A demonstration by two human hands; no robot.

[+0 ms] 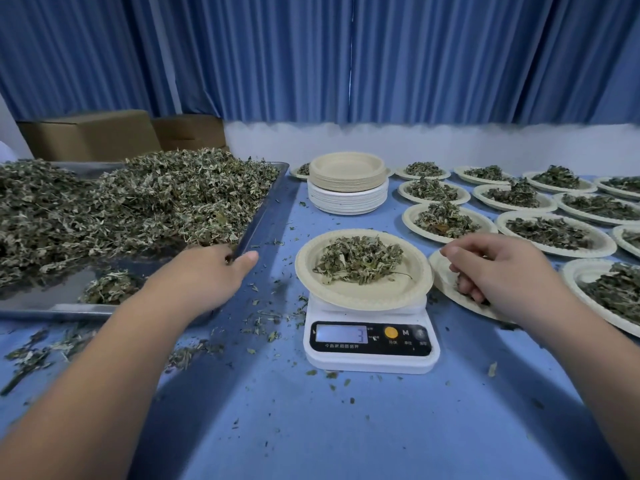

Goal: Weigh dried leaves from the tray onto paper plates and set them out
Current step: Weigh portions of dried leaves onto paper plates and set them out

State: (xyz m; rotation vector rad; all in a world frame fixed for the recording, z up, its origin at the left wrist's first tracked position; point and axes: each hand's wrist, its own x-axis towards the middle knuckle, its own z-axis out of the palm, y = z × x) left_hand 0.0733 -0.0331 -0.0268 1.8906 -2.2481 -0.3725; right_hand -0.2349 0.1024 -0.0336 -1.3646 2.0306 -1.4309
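1. Head view: the tray (263,216) fills the left of the frame, its right rim slanting up toward the centre, heaped with dried leaves (138,202). A paper plate (363,296) of leaves lies flat on the scale (370,355) at centre.
2. The left hand (211,271) reaches over the tray's rim, thumb outside and fingers hidden, so its grip is unclear. The right hand (498,268) hangs curled over a plate right of the scale. Whether it pinches leaves is unclear.
3. Filled plates (554,233) stand in rows at right on the blue worktop (346,427), below a blue curtain (311,57).
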